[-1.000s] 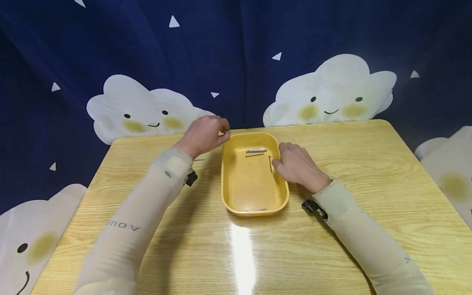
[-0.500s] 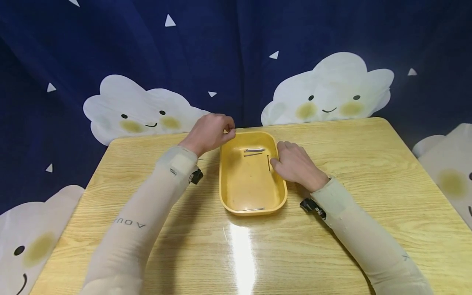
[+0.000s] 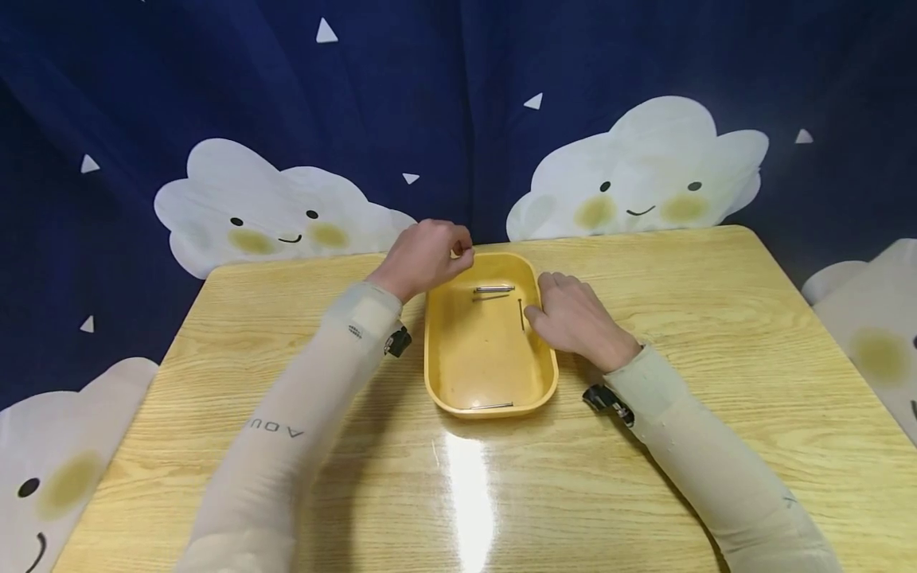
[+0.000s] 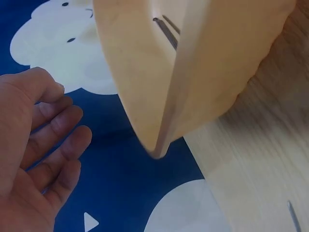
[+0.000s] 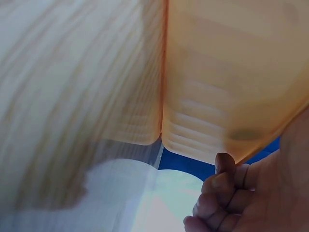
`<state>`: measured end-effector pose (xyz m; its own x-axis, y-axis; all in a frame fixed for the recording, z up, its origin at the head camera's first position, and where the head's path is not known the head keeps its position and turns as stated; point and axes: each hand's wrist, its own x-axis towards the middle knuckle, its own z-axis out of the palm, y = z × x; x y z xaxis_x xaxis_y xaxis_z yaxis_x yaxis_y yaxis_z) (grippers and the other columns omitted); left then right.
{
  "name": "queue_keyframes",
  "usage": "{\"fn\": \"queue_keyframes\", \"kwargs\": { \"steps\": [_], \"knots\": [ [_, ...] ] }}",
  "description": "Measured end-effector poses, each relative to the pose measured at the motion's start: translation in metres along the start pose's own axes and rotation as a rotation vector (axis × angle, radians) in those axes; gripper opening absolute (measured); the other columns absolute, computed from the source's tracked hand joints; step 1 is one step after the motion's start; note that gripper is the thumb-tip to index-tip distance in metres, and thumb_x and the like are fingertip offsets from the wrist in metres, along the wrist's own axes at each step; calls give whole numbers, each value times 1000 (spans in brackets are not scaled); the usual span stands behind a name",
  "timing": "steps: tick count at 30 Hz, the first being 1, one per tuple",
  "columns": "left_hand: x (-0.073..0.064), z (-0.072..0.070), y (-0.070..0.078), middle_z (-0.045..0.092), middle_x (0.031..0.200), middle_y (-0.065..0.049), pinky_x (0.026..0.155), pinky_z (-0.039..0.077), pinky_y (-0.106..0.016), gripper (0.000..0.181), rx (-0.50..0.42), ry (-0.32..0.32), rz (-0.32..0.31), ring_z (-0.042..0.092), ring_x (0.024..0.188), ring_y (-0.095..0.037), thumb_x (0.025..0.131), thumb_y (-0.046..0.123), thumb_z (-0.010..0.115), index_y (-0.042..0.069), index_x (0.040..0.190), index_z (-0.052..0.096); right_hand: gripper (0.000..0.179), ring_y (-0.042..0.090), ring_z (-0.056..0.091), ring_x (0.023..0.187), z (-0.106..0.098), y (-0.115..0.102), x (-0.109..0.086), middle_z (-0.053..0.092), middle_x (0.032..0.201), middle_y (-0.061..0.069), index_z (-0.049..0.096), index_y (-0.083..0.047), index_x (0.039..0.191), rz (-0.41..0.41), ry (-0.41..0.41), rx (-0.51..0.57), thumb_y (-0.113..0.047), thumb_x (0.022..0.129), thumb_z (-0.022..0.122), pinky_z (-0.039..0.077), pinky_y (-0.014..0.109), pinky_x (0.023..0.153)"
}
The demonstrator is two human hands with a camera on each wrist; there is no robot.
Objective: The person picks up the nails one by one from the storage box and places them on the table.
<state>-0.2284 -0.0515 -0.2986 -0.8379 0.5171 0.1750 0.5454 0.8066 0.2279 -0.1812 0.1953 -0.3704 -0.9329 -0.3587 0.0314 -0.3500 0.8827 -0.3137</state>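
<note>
A yellow plastic tray (image 3: 487,358) lies on the wooden table with several nails inside. Some nails (image 3: 491,298) lie near its far end, one nail (image 3: 521,314) along the right side, and another nail (image 3: 493,407) at the near end. My right hand (image 3: 576,322) holds the tray's right wall, thumb over the rim and fingers outside. Above the tray's far left corner hovers my left hand (image 3: 430,256); the left wrist view shows its fingers loosely curled with nothing between them, apart from the tray's corner (image 4: 157,150).
In the left wrist view a loose nail (image 4: 293,216) rests on the table (image 3: 716,334) beside the tray. Behind the table's far edge hangs a dark blue curtain (image 3: 401,79) with white clouds (image 3: 645,167). Dark wrist cameras sit under both cuffs.
My left hand has shifted right across the tray's far left corner. The right hand stays on the right wall, and the nails inside the tray lie as before.
</note>
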Motion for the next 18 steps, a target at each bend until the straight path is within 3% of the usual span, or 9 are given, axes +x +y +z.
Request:
{"fn": "queue_keyframes", "kwargs": {
  "steps": [11, 18],
  "knots": [
    [11, 11, 7, 76, 98, -3, 75, 56, -31, 20, -9, -39, -53, 64, 80, -18, 97, 23, 61, 12, 98, 77, 30, 33, 54, 83, -1, -1, 0, 57, 91, 15, 55, 0, 103, 19, -6, 8, -30, 98, 50, 42, 42, 73],
    [15, 15, 9, 76, 98, -3, 79, 57, -33, 20, -20, -37, -54, 66, 82, -19, 98, 24, 61, 12, 98, 77, 30, 32, 54, 83, -1, 0, 1, 56, 91, 15, 54, 0, 104, 14, -4, 7, -30, 98, 51, 43, 42, 74]
  ]
}}
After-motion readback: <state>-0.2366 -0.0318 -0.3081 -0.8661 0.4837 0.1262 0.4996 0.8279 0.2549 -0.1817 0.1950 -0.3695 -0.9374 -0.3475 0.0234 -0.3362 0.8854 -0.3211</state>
